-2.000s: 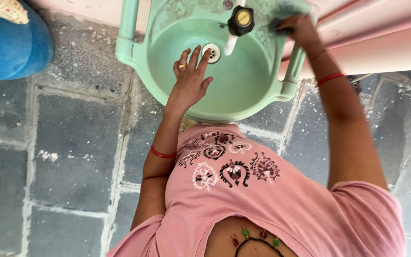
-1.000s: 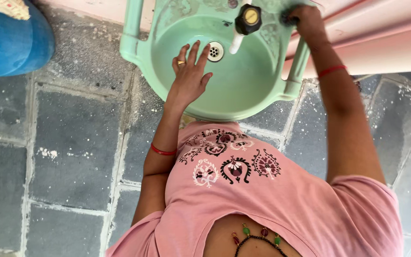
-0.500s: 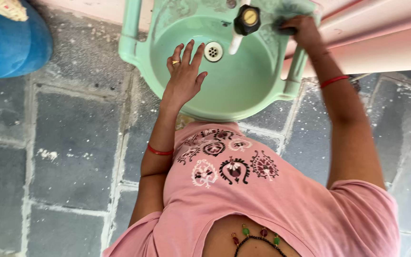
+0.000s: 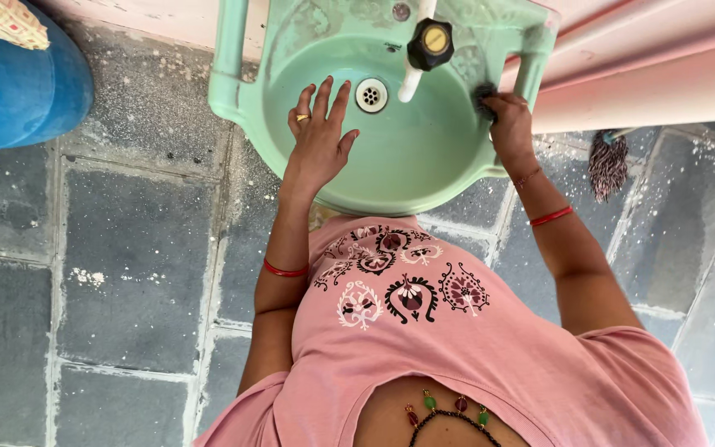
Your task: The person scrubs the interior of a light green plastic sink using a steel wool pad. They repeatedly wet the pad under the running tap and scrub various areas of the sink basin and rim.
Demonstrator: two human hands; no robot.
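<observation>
My left hand (image 4: 318,141) lies flat inside the green sink (image 4: 411,178), palm down on the left slope of the bowl, fingers spread and straight, holding nothing. Ring on one finger, red bangle (image 4: 285,270) on that forearm. Fingertips point toward the drain (image 4: 371,94), close to it but not touching. My right hand (image 4: 510,122) is at the sink's right rim, fingers curled tight around a dark scrubber (image 4: 483,93) pressed on the rim near the right corner. Red bangle (image 4: 551,217) on that wrist too. Tap (image 4: 429,43) with black knob and yellow cap sits over the back of the bowl, white spout angled toward the drain. Grey tiled floor (image 4: 126,273) below. Blue drum (image 4: 18,87) at top left. A mop head (image 4: 608,163) lies on the floor, right of the sink.
</observation>
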